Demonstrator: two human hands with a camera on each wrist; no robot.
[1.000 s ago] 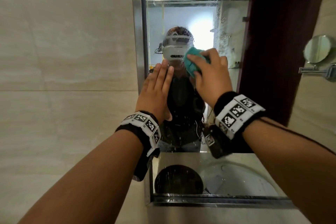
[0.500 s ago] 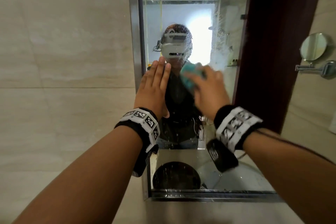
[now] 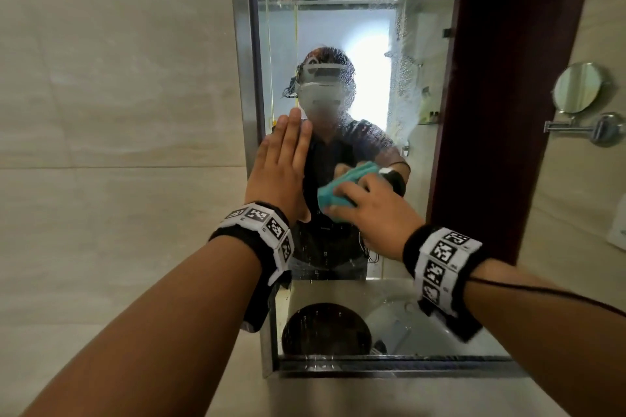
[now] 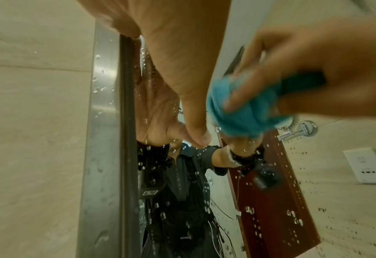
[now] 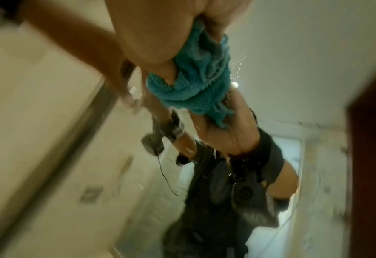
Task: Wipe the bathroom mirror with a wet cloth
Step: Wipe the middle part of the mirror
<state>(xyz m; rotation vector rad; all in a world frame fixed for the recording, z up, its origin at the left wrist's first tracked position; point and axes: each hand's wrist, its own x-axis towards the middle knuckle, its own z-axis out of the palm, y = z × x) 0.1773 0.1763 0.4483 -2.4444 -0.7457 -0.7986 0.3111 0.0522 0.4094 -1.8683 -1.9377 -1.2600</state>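
Observation:
The steel-framed mirror (image 3: 338,27) hangs on a beige tiled wall, its glass wet with droplets and smears. My left hand (image 3: 283,162) lies flat against the glass near the left frame edge, fingers straight and together. My right hand (image 3: 369,210) grips a bunched teal cloth (image 3: 333,196) and presses it on the glass just right of the left hand, at chest height of the reflection. The left wrist view shows the cloth (image 4: 242,111) under my right fingers (image 4: 277,73). In the blurred right wrist view the cloth (image 5: 200,82) meets its reflection.
A small round mirror on a chrome arm (image 3: 579,91) juts from the wall at right. A dark red door frame (image 3: 501,112) shows in the reflection. Below lies the sink counter reflection with a dark round object (image 3: 325,328). A white wall socket (image 4: 366,165) sits at right.
My right hand has swept the cloth downward from head height to chest height of the reflection. The left hand has stayed flat on the glass.

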